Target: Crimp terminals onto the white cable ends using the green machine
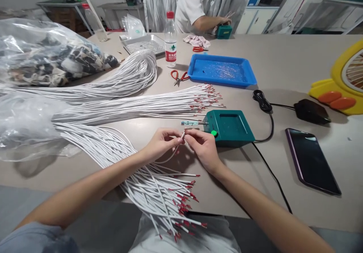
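My left hand (163, 142) and my right hand (202, 145) meet over the table, both pinching the end of one white cable (181, 137) that droops between them. Just right of my fingers stands a small green box machine (229, 127) with a green button and a metal tip pointing left. Under my forearms a fan of white cables with red ends (159, 188) runs off the table's near edge. Another bundle of white cables with red ends (141, 105) lies beyond my hands.
A blue tray (221, 70), red pliers (178, 76), a water bottle (170, 39) and a metal tray (143, 43) lie farther back. A phone (312, 161), a black pedal (311, 111) with cord and a yellow fan (343, 79) are right. Plastic bags (42, 52) are left. Another person works opposite.
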A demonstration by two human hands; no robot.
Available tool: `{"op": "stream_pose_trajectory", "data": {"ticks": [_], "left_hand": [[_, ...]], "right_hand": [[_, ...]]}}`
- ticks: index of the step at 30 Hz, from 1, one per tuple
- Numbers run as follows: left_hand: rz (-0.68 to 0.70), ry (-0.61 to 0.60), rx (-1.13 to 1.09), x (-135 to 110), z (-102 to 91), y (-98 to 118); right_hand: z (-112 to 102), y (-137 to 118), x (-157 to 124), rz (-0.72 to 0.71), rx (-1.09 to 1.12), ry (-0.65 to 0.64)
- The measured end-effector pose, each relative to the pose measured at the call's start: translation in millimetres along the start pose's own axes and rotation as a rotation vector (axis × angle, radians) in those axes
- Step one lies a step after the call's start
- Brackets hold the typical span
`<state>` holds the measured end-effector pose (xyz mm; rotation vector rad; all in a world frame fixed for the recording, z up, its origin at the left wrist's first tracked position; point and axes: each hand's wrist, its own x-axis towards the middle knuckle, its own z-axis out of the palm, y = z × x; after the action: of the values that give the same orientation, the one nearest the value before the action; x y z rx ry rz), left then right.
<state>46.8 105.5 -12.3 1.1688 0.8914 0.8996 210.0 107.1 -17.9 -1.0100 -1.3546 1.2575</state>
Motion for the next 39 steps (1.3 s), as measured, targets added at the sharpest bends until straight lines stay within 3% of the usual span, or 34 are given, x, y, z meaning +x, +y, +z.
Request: {"op": "stream_pose_trajectory", "data": {"ticks": [4,11,29,39], "left_hand": [[-0.074,0.002,-0.053,0,-0.9,-1],[-0.057,0.002,0.017,1,-1.9,1],[-0.161,0.016,-0.05,3,-2.7,-2],[-0.133,0.015,-0.043,3,-2.0,-2]], "right_hand": [[0,5,-2,-0.061,-0.1,0.026],[1,13,-6,-0.178,-0.239,0.033],[-7,9,-1,-0.393,-0.436,-0.124],[-4,6,-1,-0.431,-0.418,-0.056]]}}
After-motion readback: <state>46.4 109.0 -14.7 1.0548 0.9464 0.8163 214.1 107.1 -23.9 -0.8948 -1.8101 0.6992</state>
